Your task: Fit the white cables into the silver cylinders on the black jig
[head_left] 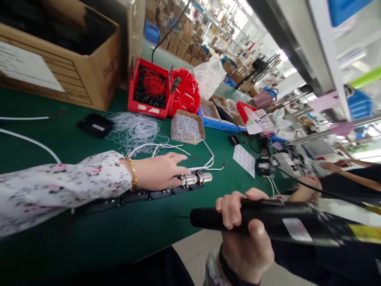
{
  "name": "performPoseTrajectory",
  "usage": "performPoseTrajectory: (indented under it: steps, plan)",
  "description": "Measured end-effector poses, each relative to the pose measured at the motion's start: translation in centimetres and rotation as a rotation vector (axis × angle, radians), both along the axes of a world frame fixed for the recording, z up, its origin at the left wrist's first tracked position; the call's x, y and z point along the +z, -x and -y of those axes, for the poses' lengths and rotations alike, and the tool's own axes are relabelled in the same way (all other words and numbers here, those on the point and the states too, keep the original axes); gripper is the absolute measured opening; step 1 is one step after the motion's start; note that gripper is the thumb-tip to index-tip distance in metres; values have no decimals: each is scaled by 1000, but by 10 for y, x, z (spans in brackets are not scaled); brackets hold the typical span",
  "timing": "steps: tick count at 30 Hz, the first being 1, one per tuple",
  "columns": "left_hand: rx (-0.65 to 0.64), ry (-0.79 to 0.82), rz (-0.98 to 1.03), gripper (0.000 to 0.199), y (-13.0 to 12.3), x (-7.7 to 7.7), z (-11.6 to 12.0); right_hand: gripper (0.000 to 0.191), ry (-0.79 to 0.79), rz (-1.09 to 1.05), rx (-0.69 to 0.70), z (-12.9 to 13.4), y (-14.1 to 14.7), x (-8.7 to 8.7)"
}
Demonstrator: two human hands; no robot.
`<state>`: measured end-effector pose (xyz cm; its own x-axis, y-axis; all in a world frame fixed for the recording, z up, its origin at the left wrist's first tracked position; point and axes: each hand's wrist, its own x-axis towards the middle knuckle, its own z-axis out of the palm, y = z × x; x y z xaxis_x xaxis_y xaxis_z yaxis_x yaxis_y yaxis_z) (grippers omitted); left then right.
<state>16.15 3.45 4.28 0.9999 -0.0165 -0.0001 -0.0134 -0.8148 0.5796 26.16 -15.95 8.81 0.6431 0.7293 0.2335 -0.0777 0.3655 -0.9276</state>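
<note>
My right hand (244, 230) is wrapped round a black electric screwdriver (276, 220), whose thin bit points left over the bench edge. My left hand (160, 171) lies palm down with its fingers apart on a row of black parts (162, 193). Its fingertips touch the near end of metal cylinders (196, 179) at the right end of that row. White cables (205, 168) with thin dark wire ends run just behind the fingers. The underside of the left palm is hidden.
On the green table (166, 234) stand a cardboard box (89, 75), a red bin of wires (149, 108), a small box of screws (187, 127) and a blue tray (220, 124). White ties (135, 127) lie heaped behind my left hand. Other people's hands (330, 167) are at the right.
</note>
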Motion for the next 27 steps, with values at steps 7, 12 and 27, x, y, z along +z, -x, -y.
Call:
performPoseTrajectory:
  steps: [7,12,27]
  plan:
    - [-20,306,-128,33,0,-29,0,15,-105,343,93,-7,20,2]
    - [-5,339,-219,27,4,-23,-6,24,-93,325,-49,-16,26,-1]
    - [-4,337,-204,22,3,-24,-8,24,-93,329,-41,-29,25,-10]
